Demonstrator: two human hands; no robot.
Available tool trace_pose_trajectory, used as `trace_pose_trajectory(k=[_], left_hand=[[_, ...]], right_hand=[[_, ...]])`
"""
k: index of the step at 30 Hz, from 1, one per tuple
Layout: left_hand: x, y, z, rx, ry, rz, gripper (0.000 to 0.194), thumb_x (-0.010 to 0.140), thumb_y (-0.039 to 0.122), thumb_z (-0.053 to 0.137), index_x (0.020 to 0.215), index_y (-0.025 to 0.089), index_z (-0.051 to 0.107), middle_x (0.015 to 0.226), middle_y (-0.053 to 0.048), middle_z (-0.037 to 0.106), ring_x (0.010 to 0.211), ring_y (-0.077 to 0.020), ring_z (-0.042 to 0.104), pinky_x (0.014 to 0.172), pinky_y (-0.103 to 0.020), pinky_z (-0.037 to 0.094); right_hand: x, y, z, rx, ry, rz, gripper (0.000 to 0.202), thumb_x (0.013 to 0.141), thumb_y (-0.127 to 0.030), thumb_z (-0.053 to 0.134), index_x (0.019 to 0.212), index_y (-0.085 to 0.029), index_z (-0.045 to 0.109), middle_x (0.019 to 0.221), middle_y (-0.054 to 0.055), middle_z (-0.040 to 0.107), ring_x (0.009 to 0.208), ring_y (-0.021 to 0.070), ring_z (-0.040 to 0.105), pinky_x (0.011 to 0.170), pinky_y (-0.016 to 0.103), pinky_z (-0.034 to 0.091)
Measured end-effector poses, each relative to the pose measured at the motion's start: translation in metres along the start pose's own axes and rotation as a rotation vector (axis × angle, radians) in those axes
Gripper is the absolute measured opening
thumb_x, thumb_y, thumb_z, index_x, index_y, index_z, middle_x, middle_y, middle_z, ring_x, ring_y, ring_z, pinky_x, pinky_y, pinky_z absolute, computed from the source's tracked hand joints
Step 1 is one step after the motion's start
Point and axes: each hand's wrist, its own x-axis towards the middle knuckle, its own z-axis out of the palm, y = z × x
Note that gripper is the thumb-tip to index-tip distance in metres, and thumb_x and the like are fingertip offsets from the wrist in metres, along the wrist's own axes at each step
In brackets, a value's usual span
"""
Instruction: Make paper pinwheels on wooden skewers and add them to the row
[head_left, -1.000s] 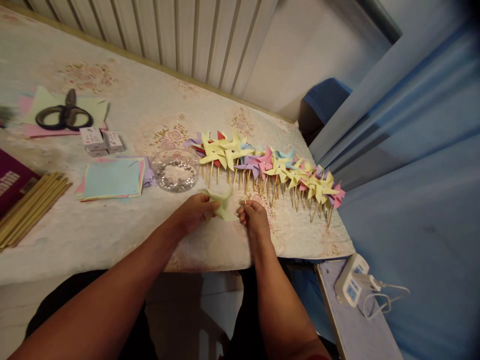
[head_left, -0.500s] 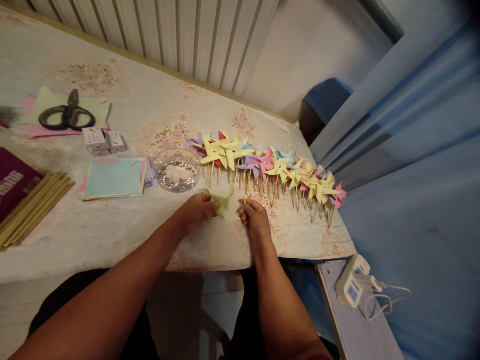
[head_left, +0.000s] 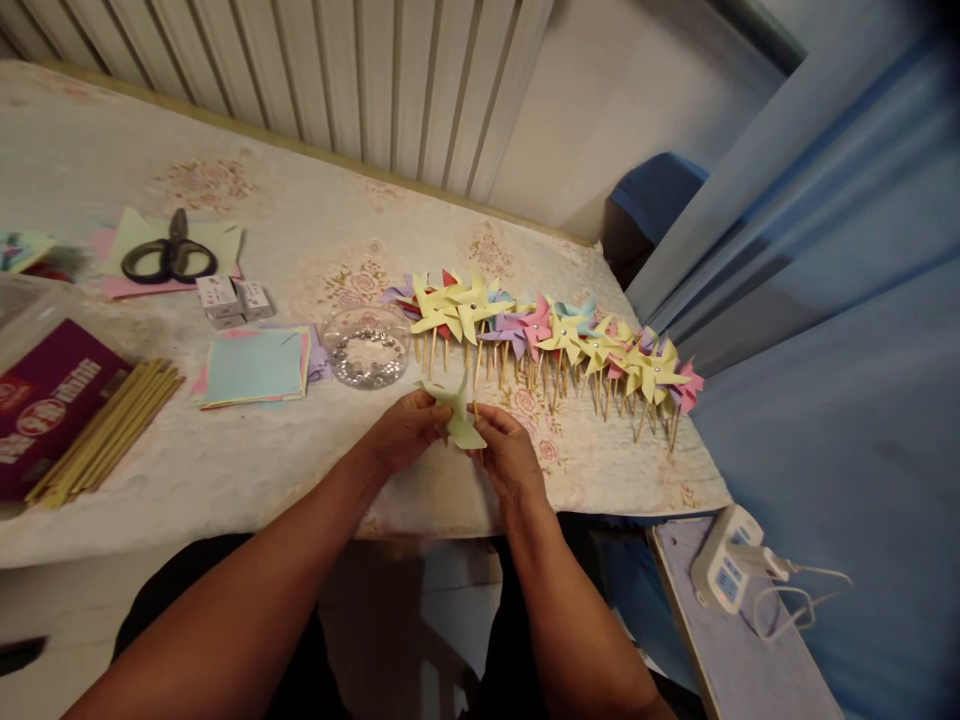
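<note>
My left hand (head_left: 418, 428) is closed, pinching a pale green paper pinwheel (head_left: 465, 432) whose blades are folded toward the middle. My right hand (head_left: 510, 450) is closed too, its fingers up against the right side of the paper. A short light-brown tip, apparently a wooden stick (head_left: 475, 410), pokes up from the right fingers; the rest of it is hidden. Just beyond the hands lies a round clear dish (head_left: 369, 375) with small shiny metal pieces in it. A long row of finished pinwheels (head_left: 566, 335) in yellow, pink, purple, blue and red lies behind and to the right.
Left of the dish lie stacked coloured paper squares (head_left: 255, 367), small white boxes (head_left: 234, 300) and black-handled scissors (head_left: 171, 260) on more paper. Wooden sticks (head_left: 112, 430) rest by a purple package (head_left: 64, 405). A white power strip (head_left: 726, 560) sits on a side surface at right.
My right hand has come in to the pinwheel, closing the gap between the stick's tip and the paper. The left hand keeps its pinch. The view has shifted slightly left.
</note>
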Motion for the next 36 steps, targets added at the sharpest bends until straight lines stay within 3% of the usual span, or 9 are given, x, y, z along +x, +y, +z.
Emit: trace_pose_trajectory(k=[4,12,18,31,36], left_hand=[[-0.003,0.0,0.002,-0.028,-0.021,-0.001,0.037,0.055,0.03,0.09,0.075,0.013,0.064,0.071,-0.002,0.066,0.064,-0.0131,0.059,0.065,-0.027,0.046],[-0.006,0.007,0.0,-0.084,-0.16,0.099,0.032,0.064,0.03,0.086,0.065,0.015,0.058,0.066,0.0,0.059,0.065,-0.0122,0.056,0.065,-0.025,0.045],[-0.007,0.012,0.004,-0.145,-0.186,0.143,0.032,0.061,0.027,0.087,0.062,0.014,0.058,0.063,0.0,0.058,0.063,-0.0134,0.057,0.061,-0.025,0.046],[-0.002,0.006,0.0,-0.223,-0.187,0.115,0.029,0.063,0.015,0.083,0.059,0.015,0.055,0.061,0.0,0.056,0.062,-0.0129,0.056,0.056,-0.023,0.045],[-0.001,0.005,0.0,-0.241,-0.176,0.104,0.03,0.064,0.014,0.083,0.057,0.015,0.054,0.059,0.001,0.053,0.061,-0.0107,0.054,0.057,-0.021,0.043]], right_hand=[[-0.012,-0.008,0.013,0.062,-0.017,0.009,0.02,0.062,-0.023,0.075,0.081,-0.019,0.071,0.066,-0.001,0.066,0.056,0.0111,0.055,0.055,0.024,0.045],[-0.026,-0.02,0.035,0.151,-0.026,-0.027,0.018,0.057,-0.021,0.076,0.074,-0.02,0.07,0.064,-0.002,0.064,0.056,0.0102,0.051,0.057,0.024,0.039],[-0.033,-0.018,0.047,0.182,0.014,-0.039,0.016,0.057,-0.02,0.076,0.072,-0.02,0.07,0.063,-0.004,0.063,0.056,0.0094,0.049,0.057,0.024,0.035],[-0.039,-0.017,0.049,0.149,0.013,-0.004,0.015,0.061,-0.022,0.075,0.075,-0.02,0.07,0.059,-0.005,0.058,0.053,0.0081,0.044,0.055,0.024,0.031],[-0.041,-0.017,0.051,0.187,0.0,0.014,0.017,0.059,-0.024,0.078,0.073,-0.019,0.069,0.064,-0.004,0.062,0.057,0.0091,0.049,0.058,0.024,0.034]])
